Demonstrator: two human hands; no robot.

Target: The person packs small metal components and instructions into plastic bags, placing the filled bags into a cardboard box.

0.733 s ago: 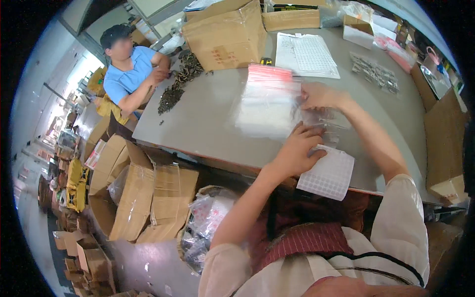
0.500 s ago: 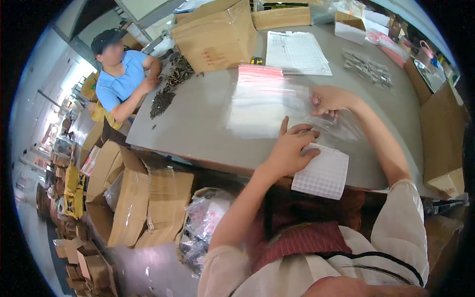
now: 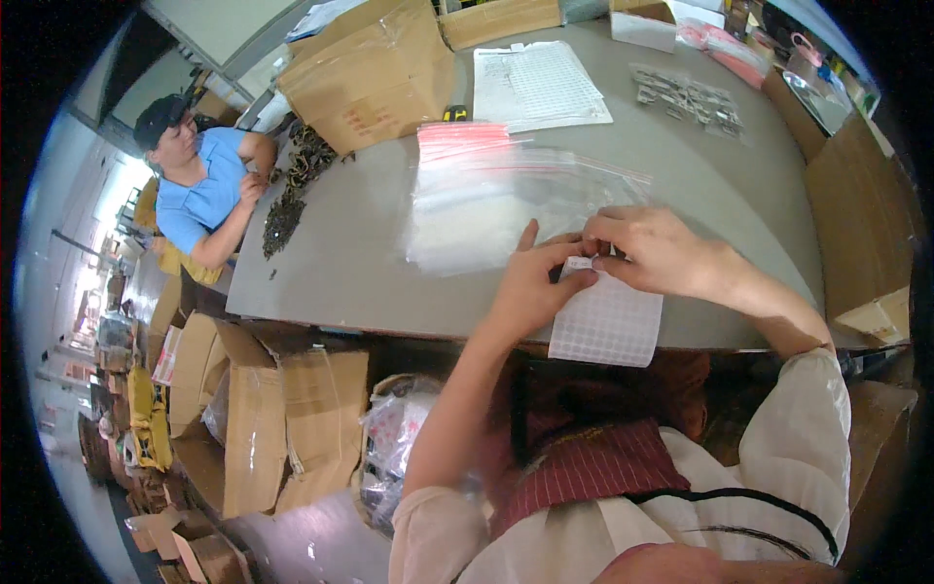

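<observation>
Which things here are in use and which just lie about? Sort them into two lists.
In use:
left hand and right hand, pinching the top edge of the white sticker sheet
clear zip bags, right behind the hands

Lying about:
cardboard box
printed paper sheet
bagged small metal parts
dark pile of parts near the co-worker

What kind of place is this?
Probably a packing workshop or small warehouse. Cardboard boxes crowd the grey table, a stack of zip bags lies by the hands, which work at a sticker sheet, and flattened cartons lie below.
</observation>
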